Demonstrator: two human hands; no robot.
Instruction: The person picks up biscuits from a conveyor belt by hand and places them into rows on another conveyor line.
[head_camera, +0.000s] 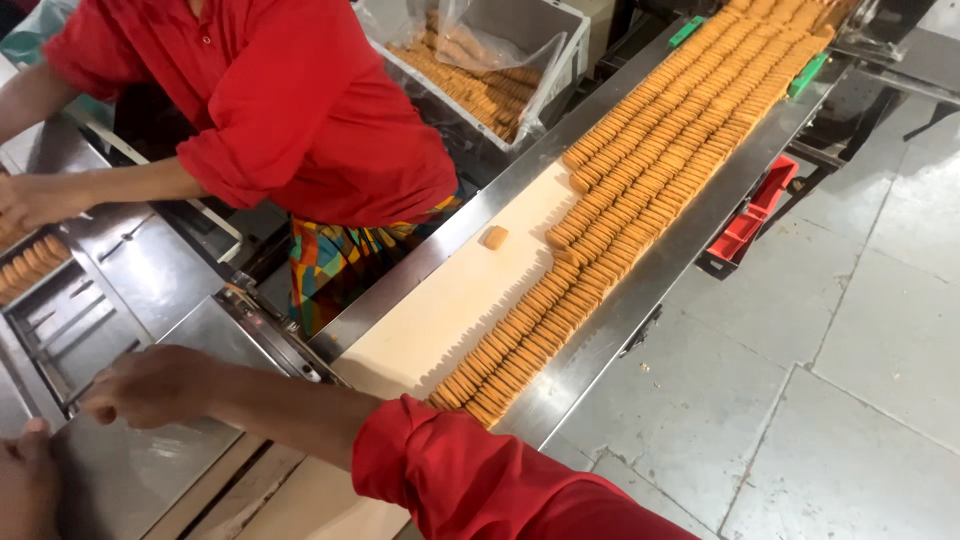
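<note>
Steel factory line: the wearer's right hand (150, 385), fingers curled with nothing visible in them, rests on a grey metal feed tray (130, 470); left hand (25, 480) at seven o'clock, grip unclear. Rows of golden biscuits (640, 170) fill the cream conveyor belt (440, 310) at two o'clock.

You are looking at an evenly and fairly brightly lit scene, with soft overhead light that gives only short, mild shadows, such as the thin dark edge beside the rows of biscuits (640, 170) on the pale belt (440, 320). You get dull, smeared glare on the steel side rail (640, 290) and the metal tray surface (130, 470), and a soft sheen on the floor tiles (850, 330). Your right hand (150, 385) and left hand (25, 490) look slightly motion-blurred, and detail softens toward the frame edges.
</note>
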